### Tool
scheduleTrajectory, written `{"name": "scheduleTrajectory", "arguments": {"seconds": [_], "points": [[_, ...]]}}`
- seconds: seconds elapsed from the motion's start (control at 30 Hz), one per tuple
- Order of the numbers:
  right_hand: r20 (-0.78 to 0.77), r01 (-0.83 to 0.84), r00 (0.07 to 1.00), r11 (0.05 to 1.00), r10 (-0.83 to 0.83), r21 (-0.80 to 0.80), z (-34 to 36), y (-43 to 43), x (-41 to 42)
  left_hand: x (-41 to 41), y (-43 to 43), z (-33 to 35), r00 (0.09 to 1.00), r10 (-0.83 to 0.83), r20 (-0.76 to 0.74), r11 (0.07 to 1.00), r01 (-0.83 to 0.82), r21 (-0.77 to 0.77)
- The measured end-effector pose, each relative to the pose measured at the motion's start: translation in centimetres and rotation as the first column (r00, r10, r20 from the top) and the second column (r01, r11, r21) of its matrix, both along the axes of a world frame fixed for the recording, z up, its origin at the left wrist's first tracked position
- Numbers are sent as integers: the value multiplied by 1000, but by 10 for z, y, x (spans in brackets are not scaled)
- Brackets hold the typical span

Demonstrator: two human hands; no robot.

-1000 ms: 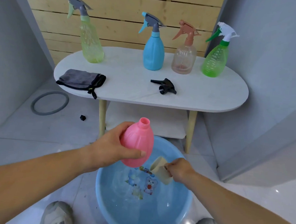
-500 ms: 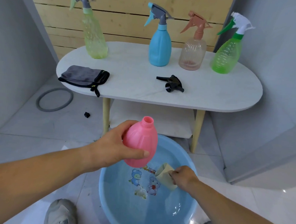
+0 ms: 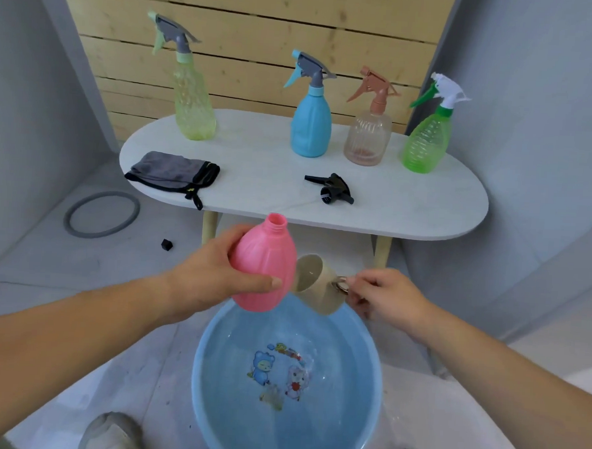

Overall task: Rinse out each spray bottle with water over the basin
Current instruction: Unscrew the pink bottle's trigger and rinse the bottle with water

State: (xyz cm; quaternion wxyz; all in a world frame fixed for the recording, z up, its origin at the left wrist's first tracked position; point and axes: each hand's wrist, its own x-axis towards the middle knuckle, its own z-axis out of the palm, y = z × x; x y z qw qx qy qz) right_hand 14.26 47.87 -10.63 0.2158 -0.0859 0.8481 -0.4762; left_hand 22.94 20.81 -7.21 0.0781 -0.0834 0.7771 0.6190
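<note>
Bottle (image 3: 263, 267), pink, uncapped, upright over far rim of basin (image 3: 226, 409). Left hand (image 3: 209, 281) wraps its belly; right hand (image 3: 386, 297) pinches handle of tilted cup (image 3: 315, 283) alongside. Judged light, thin-walled, slippery wet; mid-body hold suits.

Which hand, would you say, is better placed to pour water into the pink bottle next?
Right. The right hand holds the cup beside the bottle, above the basin; the left hand is busy gripping the bottle, neck up.
</note>
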Motion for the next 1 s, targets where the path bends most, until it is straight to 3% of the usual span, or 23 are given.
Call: {"name": "scheduleTrajectory", "arguments": {"seconds": [0.27, 0.4, 1.0], "points": [[-321, 15, 944, 984, -71, -175, 89, 13, 7, 3, -6, 7, 999, 30, -28, 999, -29, 21], [-465, -12, 882, 982, -78, -186, 113, 13, 16, 5, 0, 2, 1000, 3, -17, 1000, -3, 18], [-678, -143, 734, 984, 37, -102, 124, 5, 29, -1, 10, -5, 1000, -19, 6, 1000, 19, -7]]}}
